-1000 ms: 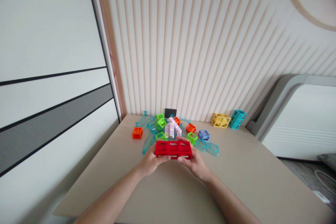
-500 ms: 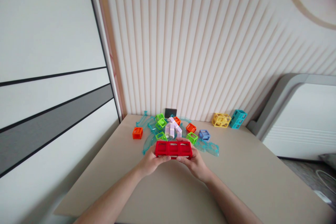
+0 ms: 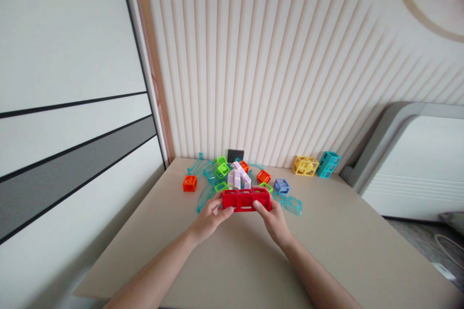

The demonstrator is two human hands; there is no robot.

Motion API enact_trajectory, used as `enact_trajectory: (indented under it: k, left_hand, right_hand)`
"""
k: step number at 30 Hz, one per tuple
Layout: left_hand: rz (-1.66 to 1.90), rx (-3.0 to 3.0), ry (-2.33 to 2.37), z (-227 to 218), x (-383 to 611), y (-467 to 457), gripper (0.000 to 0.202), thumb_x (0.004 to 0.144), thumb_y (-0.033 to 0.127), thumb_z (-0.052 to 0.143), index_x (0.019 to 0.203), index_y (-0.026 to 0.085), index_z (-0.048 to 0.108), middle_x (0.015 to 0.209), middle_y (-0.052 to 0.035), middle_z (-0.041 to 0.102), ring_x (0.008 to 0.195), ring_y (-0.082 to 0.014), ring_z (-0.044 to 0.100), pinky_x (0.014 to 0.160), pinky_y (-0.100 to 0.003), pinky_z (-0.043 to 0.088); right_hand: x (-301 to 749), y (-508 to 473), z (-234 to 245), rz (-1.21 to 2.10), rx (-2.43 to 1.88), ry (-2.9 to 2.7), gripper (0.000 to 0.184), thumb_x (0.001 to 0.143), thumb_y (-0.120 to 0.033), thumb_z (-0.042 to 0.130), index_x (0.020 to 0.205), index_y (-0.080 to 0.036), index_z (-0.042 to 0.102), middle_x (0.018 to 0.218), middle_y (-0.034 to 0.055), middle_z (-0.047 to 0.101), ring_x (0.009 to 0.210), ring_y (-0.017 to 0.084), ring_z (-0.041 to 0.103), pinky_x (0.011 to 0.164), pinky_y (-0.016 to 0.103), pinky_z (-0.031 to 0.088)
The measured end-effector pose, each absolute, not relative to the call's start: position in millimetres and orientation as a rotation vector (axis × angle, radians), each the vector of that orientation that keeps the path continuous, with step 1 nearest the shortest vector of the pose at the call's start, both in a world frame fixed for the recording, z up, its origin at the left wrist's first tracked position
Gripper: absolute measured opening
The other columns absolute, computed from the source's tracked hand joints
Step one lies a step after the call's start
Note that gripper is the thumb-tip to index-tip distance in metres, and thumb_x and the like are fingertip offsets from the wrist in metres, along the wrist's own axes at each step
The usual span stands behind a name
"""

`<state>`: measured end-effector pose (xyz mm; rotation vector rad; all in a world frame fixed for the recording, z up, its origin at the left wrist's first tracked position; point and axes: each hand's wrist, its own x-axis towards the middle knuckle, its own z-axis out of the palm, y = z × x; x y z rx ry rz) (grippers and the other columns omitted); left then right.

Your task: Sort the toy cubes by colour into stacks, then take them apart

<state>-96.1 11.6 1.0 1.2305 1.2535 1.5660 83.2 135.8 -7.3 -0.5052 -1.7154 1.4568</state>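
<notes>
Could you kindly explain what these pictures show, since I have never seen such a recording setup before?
Certainly. There is no machine: a person wears a camera on the head, looking forward and down, so the two bare arms reaching in are their own. The left hand and right hand each grip one end of a long red frame. Behind it on the beige table lies a pile of small open cubes, green, orange and blue, with lilac blocks and clear teal curved pieces. A yellow cube and teal block stand by the ribbed wall.
</notes>
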Motion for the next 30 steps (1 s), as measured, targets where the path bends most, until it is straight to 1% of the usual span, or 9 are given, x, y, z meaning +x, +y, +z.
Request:
enact_trajectory:
  k: [4,7,11,14,18,23,26,28,30]
  left_hand:
    - [1.587,1.105,1.241,-4.0,-99.3,15.2,0.039,0.085,0.050,0.068,0.111,0.022,0.076,0.129,-0.0106,0.067,0.118,-0.0311,0.060,0.089,-0.038,0.055]
    - [1.630,1.013,1.164,-6.2,-101.7,17.3,0.042,0.089,0.052,0.062,0.116,0.021,0.073,0.119,-0.0103,0.072,0.109,-0.0287,0.065,0.081,-0.035,0.055]
    - [1.652,1.030,1.104,-3.4,-101.7,16.3,0.043,0.093,0.052,0.056,0.119,0.022,0.071,0.124,-0.0108,0.069,0.113,-0.0284,0.063,0.081,-0.035,0.055]
    - [1.613,1.131,1.131,-0.4,-99.4,14.5,0.045,0.088,0.052,0.064,0.122,0.023,0.069,0.134,-0.0109,0.062,0.124,-0.0304,0.055,0.090,-0.037,0.054]
    - [1.656,1.141,1.245,-4.2,-98.5,16.6,0.038,0.077,0.045,0.078,0.106,0.021,0.074,0.137,-0.0105,0.055,0.134,-0.0320,0.046,0.102,-0.039,0.048]
    - [1.651,1.026,1.194,-17.4,-100.5,22.8,0.036,0.069,0.039,0.085,0.090,0.018,0.064,0.100,-0.0062,0.069,0.100,-0.0237,0.066,0.087,-0.035,0.053]
    - [1.602,0.947,1.078,-19.2,-97.7,22.0,0.056,0.064,0.037,0.089,0.107,0.021,0.056,0.094,-0.0035,0.070,0.090,-0.0215,0.069,0.080,-0.034,0.053]
    - [1.535,0.929,1.002,-17.0,-94.9,19.1,0.076,0.065,0.038,0.089,0.127,0.025,0.046,0.098,-0.0043,0.071,0.092,-0.0224,0.070,0.084,-0.037,0.053]
    - [1.456,0.951,0.973,-14.2,-92.7,15.7,0.086,0.068,0.039,0.088,0.139,0.027,0.040,0.103,-0.0053,0.071,0.095,-0.0231,0.070,0.087,-0.040,0.052]
  right_hand:
    - [85.1,138.1,-4.1,1.511,-0.467,-1.710,0.060,0.079,-0.062,0.070,0.123,-0.022,0.064,0.118,0.0109,0.070,0.109,0.032,0.065,0.097,0.047,0.052]
    - [85.3,134.2,-0.7,1.529,-0.457,-1.736,0.051,0.080,-0.057,0.073,0.118,-0.024,0.067,0.122,0.0096,0.068,0.114,0.031,0.062,0.097,0.044,0.052]
    - [82.6,131.6,2.0,1.503,-0.457,-1.718,0.037,0.080,-0.051,0.075,0.105,-0.024,0.072,0.117,0.0081,0.069,0.109,0.029,0.064,0.095,0.042,0.052]
    - [81.1,135.9,0.2,1.451,-0.470,-1.660,0.034,0.080,-0.052,0.075,0.098,-0.023,0.073,0.108,0.0076,0.072,0.102,0.028,0.065,0.093,0.041,0.053]
    - [80.6,143.3,-5.9,1.408,-0.513,-1.546,0.034,0.078,-0.051,0.076,0.095,-0.021,0.072,0.097,0.0061,0.074,0.089,0.024,0.068,0.085,0.037,0.055]
    - [80.0,143.9,-9.8,1.408,-0.544,-1.442,0.037,0.076,-0.049,0.079,0.100,-0.022,0.068,0.093,0.0045,0.074,0.082,0.022,0.068,0.076,0.033,0.056]
    - [80.5,141.1,-6.9,1.413,-0.505,-1.382,0.042,0.077,-0.048,0.079,0.109,-0.025,0.063,0.102,0.0048,0.073,0.089,0.022,0.069,0.080,0.034,0.057]
    - [81.0,138.0,-3.2,1.446,-0.467,-1.386,0.052,0.079,-0.048,0.077,0.123,-0.028,0.056,0.115,0.0072,0.071,0.100,0.025,0.068,0.086,0.038,0.057]
    - [81.1,134.1,0.8,1.504,-0.427,-1.415,0.065,0.082,-0.047,0.075,0.137,-0.031,0.045,0.126,0.0089,0.066,0.107,0.026,0.066,0.090,0.041,0.056]
